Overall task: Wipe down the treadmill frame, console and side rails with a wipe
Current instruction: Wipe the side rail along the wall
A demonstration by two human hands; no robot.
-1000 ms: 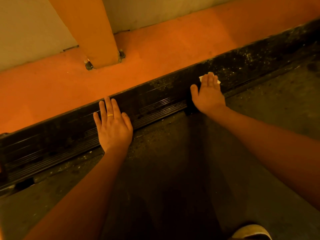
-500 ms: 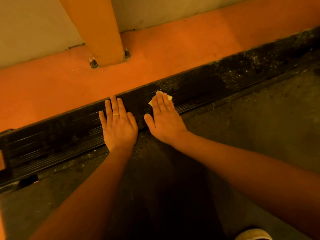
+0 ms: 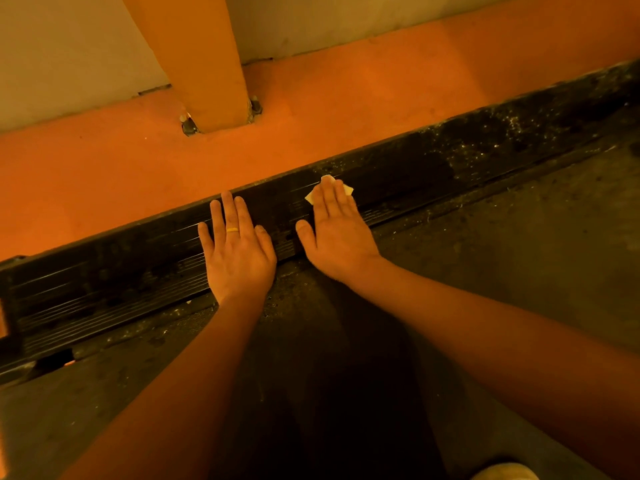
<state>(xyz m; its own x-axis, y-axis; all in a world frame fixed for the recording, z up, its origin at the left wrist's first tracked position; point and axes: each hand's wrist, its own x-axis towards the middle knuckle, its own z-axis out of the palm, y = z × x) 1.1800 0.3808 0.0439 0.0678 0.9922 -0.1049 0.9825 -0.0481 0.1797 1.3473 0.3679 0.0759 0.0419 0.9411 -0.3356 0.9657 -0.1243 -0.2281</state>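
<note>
left hand (image 3: 239, 251) flat on dusty ribbed side rail (image 3: 104, 285), right hand (image 3: 337, 237) flat, pressing pale wipe (image 3: 310, 198).

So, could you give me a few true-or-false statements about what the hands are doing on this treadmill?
1. The right hand presses a pale wipe flat on the black side rail. True.
2. The left hand holds a spray bottle. False: it rests flat on the rail, holding nothing.
3. A yellow ring sits on a left-hand finger. True.
4. The rail to the right of the hands looks spotless. False: pale dust specks cover it.
5. The orange post stands on the treadmill belt. False: it stands on the orange floor beyond the rail.
</note>
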